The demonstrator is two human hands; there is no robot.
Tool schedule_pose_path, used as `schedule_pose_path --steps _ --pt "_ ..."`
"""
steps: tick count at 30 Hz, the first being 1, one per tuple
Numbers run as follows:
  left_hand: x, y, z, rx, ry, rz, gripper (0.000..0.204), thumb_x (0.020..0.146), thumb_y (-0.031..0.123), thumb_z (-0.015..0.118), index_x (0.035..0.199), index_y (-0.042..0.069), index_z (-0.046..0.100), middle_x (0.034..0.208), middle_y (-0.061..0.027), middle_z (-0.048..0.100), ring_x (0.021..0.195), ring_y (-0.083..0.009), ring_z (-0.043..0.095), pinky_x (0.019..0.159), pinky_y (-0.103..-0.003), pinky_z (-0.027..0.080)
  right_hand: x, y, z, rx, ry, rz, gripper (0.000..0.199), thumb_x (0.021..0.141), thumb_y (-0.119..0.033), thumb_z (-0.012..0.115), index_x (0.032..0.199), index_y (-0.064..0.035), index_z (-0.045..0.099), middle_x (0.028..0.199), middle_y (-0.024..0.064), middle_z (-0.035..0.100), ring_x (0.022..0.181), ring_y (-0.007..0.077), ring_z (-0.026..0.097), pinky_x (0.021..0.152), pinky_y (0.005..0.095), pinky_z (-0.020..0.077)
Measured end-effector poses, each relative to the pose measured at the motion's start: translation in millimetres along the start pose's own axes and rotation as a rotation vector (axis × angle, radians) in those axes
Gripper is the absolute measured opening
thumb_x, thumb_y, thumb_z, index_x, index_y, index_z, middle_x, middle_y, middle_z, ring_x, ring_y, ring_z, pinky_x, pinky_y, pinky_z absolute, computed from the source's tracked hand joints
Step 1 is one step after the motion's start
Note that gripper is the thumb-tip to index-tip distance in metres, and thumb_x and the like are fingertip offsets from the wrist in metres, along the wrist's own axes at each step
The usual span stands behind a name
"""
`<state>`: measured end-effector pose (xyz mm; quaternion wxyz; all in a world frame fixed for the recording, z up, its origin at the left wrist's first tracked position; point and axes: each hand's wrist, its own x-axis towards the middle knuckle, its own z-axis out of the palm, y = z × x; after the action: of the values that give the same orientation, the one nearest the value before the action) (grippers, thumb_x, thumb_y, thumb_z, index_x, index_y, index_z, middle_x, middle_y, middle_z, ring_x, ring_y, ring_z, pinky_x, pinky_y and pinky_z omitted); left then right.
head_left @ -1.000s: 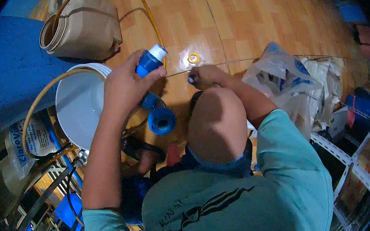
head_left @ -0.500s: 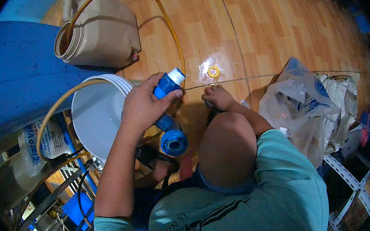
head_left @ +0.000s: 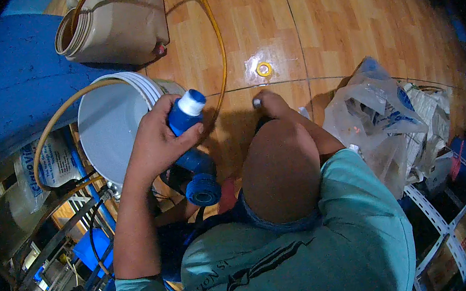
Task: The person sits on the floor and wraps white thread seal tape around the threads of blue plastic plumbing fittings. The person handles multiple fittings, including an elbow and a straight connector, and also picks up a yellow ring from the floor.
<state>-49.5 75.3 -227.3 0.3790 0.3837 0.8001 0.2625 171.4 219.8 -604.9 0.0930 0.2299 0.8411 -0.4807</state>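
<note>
The floor [head_left: 310, 16] is glossy orange-brown wood-pattern boards, with a bright patch of reflected light near a small yellow ring [head_left: 263, 69] lying on it. A yellow hose [head_left: 219, 38] curves across the boards. At the upper left a tan jug [head_left: 115, 24] lies on its side beside a blue mat [head_left: 14, 95]. A white bucket [head_left: 108, 131] stands just below the jug. Metal racks [head_left: 49, 247] with wires and a printed sack [head_left: 46, 167] crowd the lower left. On the right lie crumpled clear plastic bags [head_left: 374, 123] and perforated white strips [head_left: 434, 220]. The light is dim and bluish.
</note>
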Motion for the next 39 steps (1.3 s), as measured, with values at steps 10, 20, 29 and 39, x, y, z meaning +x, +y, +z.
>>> schedule_pose_path --steps 10,20,29,39 --pt "13 34 15 -0.075 0.188 0.084 0.055 0.069 0.021 0.088 0.111 0.005 0.056 0.095 -0.0057 0.064 0.088 -0.0158 0.062 0.08 -0.031 0.052 -59 -227 -225 0.61 0.157 -0.114 0.027 0.087 -0.014 0.072 0.109 0.0024 0.069 0.093 0.0088 0.072 0.083 0.0147 0.066 0.079 0.0289 0.0529" --pt "-51 98 23 -0.361 0.186 0.489 0.052 0.07 0.002 0.084 0.109 0.009 0.052 0.098 -0.0011 0.061 0.092 -0.0123 0.064 0.083 -0.028 0.053 -172 -307 -205 0.679 0.578 -0.548 0.04 0.085 -0.008 0.074 0.124 -0.0044 0.064 0.105 0.0062 0.066 0.099 0.0161 0.063 0.088 0.0291 0.0511" --pt "-103 91 15 -0.508 0.046 0.578 0.051 0.073 0.0 0.082 0.111 0.009 0.05 0.101 -0.0014 0.061 0.094 -0.0109 0.063 0.084 -0.029 0.053 -241 -357 -184 0.64 0.406 -0.655 0.064 0.076 -0.017 0.084 0.133 -0.0073 0.057 0.121 0.0054 0.063 0.105 0.0145 0.058 0.096 0.0322 0.0454" --pt "-143 68 -14 -0.571 0.101 0.546 0.059 0.071 0.03 0.088 0.114 0.009 0.054 0.099 -0.0002 0.061 0.091 -0.01 0.06 0.078 -0.028 0.052 -252 -386 -165 0.288 0.573 -0.753 0.069 0.073 -0.024 0.086 0.134 -0.0102 0.056 0.12 0.013 0.065 0.1 0.0232 0.065 0.087 0.0353 0.0515"
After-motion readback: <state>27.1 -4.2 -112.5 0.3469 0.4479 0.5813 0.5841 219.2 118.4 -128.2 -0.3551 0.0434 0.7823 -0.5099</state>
